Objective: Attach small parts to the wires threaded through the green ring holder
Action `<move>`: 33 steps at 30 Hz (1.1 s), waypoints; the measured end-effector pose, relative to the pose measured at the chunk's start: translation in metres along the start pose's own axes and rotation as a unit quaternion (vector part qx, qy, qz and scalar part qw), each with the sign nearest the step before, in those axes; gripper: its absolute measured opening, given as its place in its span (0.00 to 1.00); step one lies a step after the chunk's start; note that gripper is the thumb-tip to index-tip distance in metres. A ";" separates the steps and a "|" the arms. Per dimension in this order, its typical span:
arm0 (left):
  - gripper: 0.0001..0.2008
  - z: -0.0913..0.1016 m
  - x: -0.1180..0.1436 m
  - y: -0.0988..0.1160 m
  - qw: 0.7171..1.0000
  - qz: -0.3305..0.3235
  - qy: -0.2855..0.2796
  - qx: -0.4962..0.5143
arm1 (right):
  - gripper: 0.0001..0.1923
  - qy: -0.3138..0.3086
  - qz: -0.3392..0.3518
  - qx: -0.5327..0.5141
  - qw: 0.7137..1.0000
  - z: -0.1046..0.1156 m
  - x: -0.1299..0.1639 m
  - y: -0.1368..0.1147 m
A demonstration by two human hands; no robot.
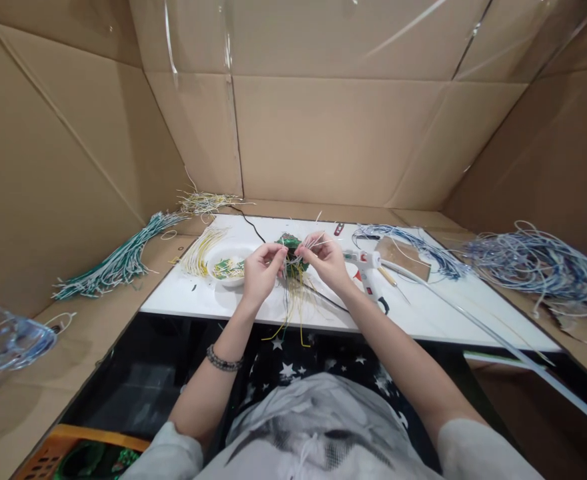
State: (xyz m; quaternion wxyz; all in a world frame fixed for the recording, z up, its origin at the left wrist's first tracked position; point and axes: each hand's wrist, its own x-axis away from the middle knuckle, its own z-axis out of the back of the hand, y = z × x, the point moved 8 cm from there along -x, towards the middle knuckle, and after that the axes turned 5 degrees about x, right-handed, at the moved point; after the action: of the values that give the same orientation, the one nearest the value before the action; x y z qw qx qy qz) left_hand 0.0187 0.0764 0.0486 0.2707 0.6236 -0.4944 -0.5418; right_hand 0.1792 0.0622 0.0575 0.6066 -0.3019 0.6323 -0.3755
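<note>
Both hands meet over a white board [423, 313]. My left hand [262, 268] and my right hand [325, 257] pinch thin white and yellow wires [293, 303] that stick out of a small green piece [290, 243] held between them. Loose wire ends hang down past the board's front edge. A white bowl [222, 255] with green and yellow bits sits just left of my left hand. A white glue gun [368, 265] lies just right of my right hand.
Cardboard walls enclose the space. Yellow wires [201, 250] lie left of the bowl, green-white wire bundles [118, 260] further left, blue wire heaps [538, 267] at right. A brown card [403, 257] and a long thin rod [473, 320] lie on the board's right part. An orange crate [73, 447] sits bottom left.
</note>
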 end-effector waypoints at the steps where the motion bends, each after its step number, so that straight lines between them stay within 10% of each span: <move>1: 0.17 0.000 0.000 0.000 1.000 0.000 0.000 -0.001 | 0.24 0.001 -0.004 -0.003 1.000 0.001 0.000 0.001; 33: 0.10 0.002 0.002 0.004 0.999 -0.028 0.027 0.013 | 0.15 -0.129 0.009 0.082 0.988 -0.011 0.005 -0.006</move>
State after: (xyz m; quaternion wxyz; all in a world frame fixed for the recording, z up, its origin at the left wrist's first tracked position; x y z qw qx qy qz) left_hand 0.0154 0.0740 0.0507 0.2604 0.6553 -0.4760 -0.5256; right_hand 0.1672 0.0555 0.0595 0.7091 -0.2918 0.5184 -0.3786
